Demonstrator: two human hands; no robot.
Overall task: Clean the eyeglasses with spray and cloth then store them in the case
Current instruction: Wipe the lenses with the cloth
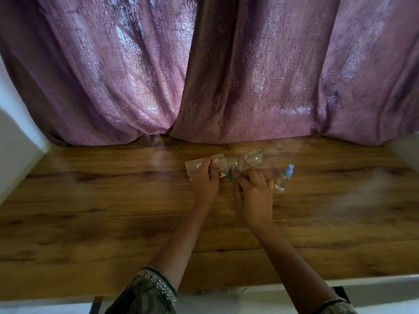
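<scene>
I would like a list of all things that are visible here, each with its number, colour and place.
eyeglasses: one, clear grey frame, held above the table centre.
cloth: one, pale blue-grey, pressed to the glasses by the right hand.
case: one, beige, on the table, partly behind the left hand.
spray bottle: one, clear with blue cap, standing right of the hands.
table: one, brown wood.
curtain: purple, patterned, behind the table.
left hand: holds the glasses.
right hand: holds the cloth.
</scene>
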